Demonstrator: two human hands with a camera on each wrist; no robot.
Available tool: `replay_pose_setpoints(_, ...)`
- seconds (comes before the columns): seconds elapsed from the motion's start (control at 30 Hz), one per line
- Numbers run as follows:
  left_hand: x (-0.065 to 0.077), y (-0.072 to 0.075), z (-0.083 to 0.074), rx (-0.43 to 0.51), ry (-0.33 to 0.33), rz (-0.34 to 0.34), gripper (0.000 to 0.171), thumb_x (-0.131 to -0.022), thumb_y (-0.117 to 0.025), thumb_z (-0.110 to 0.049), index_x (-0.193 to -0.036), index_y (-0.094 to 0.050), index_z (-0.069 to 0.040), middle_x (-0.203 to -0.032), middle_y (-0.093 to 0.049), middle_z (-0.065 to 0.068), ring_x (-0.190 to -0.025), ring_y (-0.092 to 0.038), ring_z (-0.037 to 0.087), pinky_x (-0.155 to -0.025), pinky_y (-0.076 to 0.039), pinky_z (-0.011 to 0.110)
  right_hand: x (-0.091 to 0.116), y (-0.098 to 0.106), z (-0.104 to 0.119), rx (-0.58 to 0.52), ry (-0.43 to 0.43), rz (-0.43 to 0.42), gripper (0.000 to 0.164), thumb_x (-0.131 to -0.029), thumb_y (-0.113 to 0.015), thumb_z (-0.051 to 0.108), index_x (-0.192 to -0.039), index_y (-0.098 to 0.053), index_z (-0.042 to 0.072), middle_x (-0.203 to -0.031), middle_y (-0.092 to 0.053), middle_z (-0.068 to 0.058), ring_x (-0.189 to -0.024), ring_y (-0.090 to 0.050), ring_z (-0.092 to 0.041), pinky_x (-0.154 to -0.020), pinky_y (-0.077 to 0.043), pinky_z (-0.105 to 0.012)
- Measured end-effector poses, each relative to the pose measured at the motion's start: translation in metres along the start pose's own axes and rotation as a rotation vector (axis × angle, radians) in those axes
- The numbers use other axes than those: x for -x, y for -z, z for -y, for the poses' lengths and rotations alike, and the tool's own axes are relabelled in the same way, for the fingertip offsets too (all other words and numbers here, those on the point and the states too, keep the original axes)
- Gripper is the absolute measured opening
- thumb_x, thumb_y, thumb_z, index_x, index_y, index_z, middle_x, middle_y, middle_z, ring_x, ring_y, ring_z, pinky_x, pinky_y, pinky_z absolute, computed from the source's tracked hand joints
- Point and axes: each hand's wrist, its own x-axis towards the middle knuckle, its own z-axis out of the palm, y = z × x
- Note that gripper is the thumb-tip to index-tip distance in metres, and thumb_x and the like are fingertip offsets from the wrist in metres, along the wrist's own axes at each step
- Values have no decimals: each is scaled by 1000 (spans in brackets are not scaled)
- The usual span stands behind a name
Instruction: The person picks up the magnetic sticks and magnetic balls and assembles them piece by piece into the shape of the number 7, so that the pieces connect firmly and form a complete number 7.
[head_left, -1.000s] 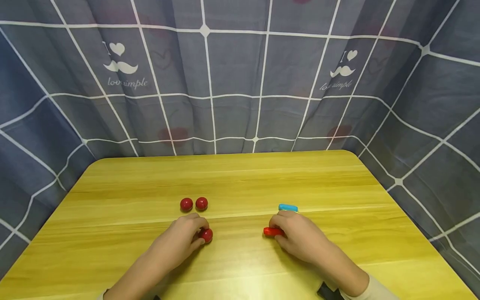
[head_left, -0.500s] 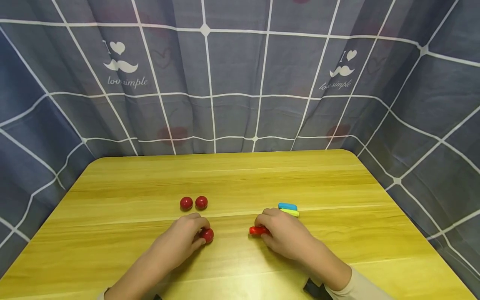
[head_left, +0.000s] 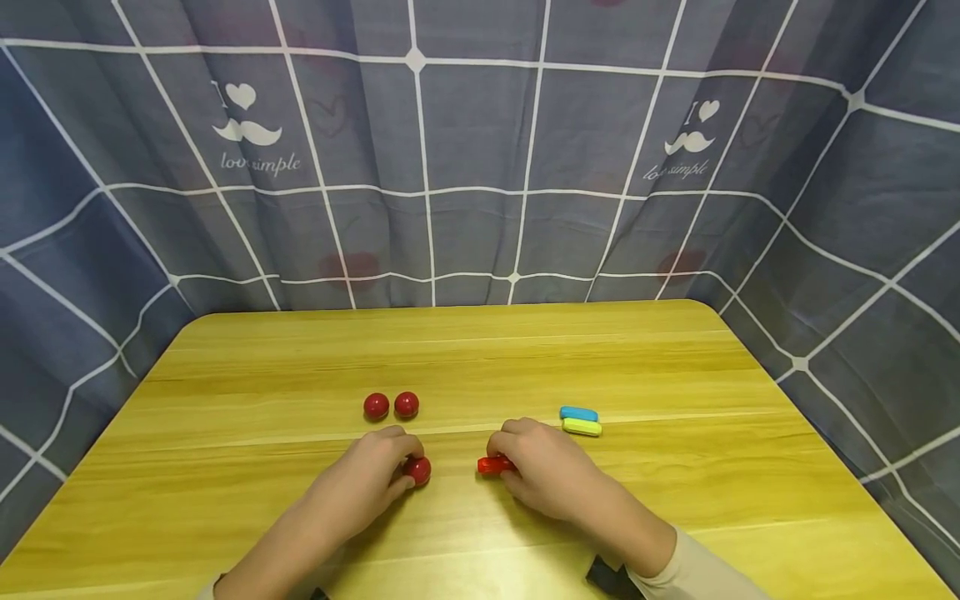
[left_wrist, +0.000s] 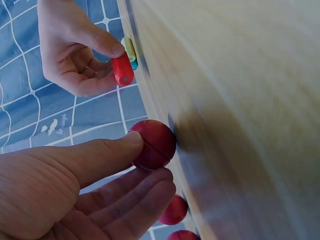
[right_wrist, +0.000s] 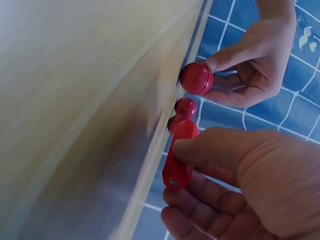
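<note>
My left hand [head_left: 367, 473] pinches a glossy red ball [head_left: 417, 472] between thumb and fingertips. A seam runs round this ball [left_wrist: 156, 141] in the left wrist view. To its right, my right hand [head_left: 549, 467] grips a short red oblong piece [head_left: 491, 466] with rounded ends. The right wrist view shows a ribbed side and a small round spot at one end of the red oblong piece [right_wrist: 176, 162]; its kind is unclear. The hands are apart, the oblong's left end pointing toward the ball. Both things are low over the wooden tabletop; whether they touch it is hard to tell.
Two more red balls, a left one [head_left: 377, 407] and a right one [head_left: 407, 405], lie behind my left hand. A blue oblong piece [head_left: 579, 413] and a yellow one [head_left: 582, 427] lie side by side behind my right hand. A checked curtain [head_left: 480, 167] surrounds the wooden table [head_left: 480, 350].
My right hand has slid left with the red oblong piece, closer to the left hand, uncovering the yellow piece. The left hand stays on its ball almost unmoved.
</note>
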Motion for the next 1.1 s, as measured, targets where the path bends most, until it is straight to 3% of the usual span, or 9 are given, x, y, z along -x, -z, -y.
replay_pose_setpoints(0.27, -1, -1, 1, -9, 2, 0, 22, -76, -82, -3, -86, -66, -13, -84, -58, -7, -77, -57, 9, -67, -52, 25, -7, -4, 6, 10, 5, 29, 15, -81, -75, 12, -92, -67, 18, -86, -58, 10, -78, -52, -6, -67, -48, -22)
replay_pose_setpoints(0.57, 0, 0, 0, -11, 7, 7, 22, -76, -82, -3, -85, -65, -13, -83, -57, -7, -76, -56, 8, -66, -52, 25, -13, -5, 9, 16, 28, -9, 16, -79, -75, 10, -90, -67, 18, -84, -58, 9, -77, -53, -6, -68, -49, -22)
replay_pose_setpoints(1.1, 1, 0, 1, -4, 1, 1, 23, -76, -82, -2, -84, -64, -14, -81, -56, -7, -74, -54, 7, -64, -50, 24, -27, -10, 20, 17, 50, 7, 16, -79, -76, 11, -89, -67, 18, -84, -57, 10, -77, -53, -5, -67, -48, -21)
